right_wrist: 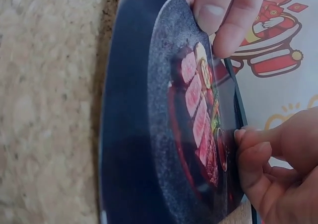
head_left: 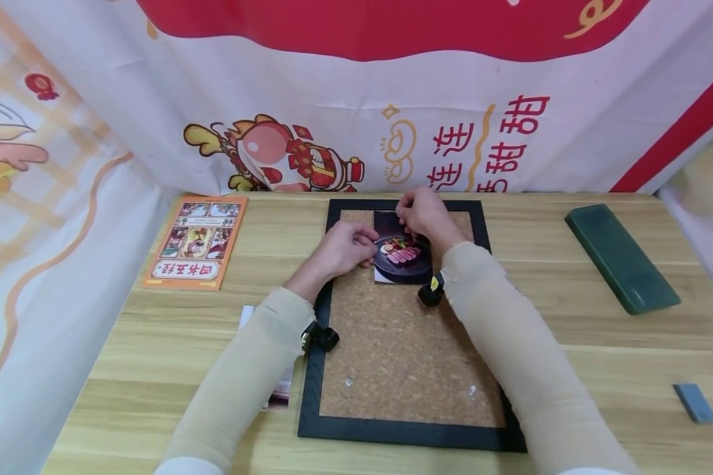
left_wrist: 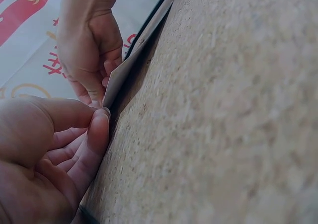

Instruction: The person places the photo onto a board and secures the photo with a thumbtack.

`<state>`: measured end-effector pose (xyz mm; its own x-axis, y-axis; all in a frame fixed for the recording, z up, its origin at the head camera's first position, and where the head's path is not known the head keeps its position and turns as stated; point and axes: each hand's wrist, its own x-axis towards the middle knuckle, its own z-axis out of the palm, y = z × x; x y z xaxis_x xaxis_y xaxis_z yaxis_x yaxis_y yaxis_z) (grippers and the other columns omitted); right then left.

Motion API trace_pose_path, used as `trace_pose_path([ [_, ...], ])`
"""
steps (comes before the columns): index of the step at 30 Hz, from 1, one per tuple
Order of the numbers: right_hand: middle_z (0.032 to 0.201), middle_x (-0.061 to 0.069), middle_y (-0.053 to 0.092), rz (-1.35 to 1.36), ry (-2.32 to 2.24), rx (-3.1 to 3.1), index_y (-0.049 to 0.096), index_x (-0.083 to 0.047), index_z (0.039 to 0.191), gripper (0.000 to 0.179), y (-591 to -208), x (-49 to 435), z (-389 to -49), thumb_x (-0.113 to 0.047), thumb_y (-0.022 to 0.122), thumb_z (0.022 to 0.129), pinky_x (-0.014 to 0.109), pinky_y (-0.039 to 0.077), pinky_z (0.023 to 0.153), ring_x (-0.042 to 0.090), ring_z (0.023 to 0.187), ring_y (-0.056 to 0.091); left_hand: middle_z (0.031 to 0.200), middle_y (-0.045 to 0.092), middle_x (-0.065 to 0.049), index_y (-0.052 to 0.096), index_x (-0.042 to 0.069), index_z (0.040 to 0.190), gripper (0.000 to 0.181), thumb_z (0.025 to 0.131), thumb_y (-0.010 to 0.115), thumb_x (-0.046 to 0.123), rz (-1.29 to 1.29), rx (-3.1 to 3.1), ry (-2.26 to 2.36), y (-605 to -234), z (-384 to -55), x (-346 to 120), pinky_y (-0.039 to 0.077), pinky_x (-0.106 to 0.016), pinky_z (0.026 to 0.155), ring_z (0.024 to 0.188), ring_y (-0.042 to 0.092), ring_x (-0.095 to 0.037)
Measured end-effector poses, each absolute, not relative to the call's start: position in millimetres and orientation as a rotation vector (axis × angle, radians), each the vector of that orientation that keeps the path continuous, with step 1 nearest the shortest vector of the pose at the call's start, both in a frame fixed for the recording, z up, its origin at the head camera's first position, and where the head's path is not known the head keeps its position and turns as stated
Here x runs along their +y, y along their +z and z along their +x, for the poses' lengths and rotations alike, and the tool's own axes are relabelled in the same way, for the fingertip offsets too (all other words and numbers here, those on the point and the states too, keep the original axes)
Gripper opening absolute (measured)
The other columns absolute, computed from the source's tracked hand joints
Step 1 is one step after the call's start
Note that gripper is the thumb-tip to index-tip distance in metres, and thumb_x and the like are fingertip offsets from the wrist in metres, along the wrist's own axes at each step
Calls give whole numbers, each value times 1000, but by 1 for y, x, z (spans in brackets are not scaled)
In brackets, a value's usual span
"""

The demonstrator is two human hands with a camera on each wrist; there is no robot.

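A glossy photo (head_left: 401,272) of sliced steak on a dark plate lies over the upper part of a black-framed cork board (head_left: 404,356). My left hand (head_left: 347,249) pinches the photo's left edge between thumb and index finger, as the left wrist view also shows. At the upper right of the photo, my right hand (head_left: 428,214) pinches its edge with thumb and forefinger. Seen close in the right wrist view, the photo (right_wrist: 126,134) bows slightly, its near edge apart from the cork. Parts of the top edge are hidden behind my right hand.
An orange booklet (head_left: 195,244) lies to the left. Partly under my left forearm are loose photos or cards (head_left: 280,394). On the right are a dark green case (head_left: 620,257) and a small blue-grey block (head_left: 695,402). A printed cloth (head_left: 344,86) hangs behind the table.
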<state>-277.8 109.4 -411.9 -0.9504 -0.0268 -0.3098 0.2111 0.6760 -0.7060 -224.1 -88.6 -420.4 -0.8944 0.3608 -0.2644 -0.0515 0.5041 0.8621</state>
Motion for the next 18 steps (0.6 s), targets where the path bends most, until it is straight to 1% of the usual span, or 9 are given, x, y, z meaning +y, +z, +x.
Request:
trace_pose_path([
  [7, 84, 8, 66, 183, -1165, 2604, 67, -1, 103, 12, -413, 108, -275, -8, 59, 109, 27, 52, 48, 14, 55, 59, 103, 75, -15, 69, -1, 129, 26, 105, 67, 5, 260, 2336, 1357, -421, -225, -90, 59, -24, 66, 74, 70, -14],
  [18, 75, 5, 65, 208, -1059, 2644, 66, -2, 100, 16, -412, 107, -273, -11, 58, 110, 27, 52, 48, 14, 51, 60, 102, 74, -15, 69, -1, 129, 26, 105, 68, 6, 244, 2337, 1341, -420, -225, -88, 59, -24, 65, 75, 70, -15],
])
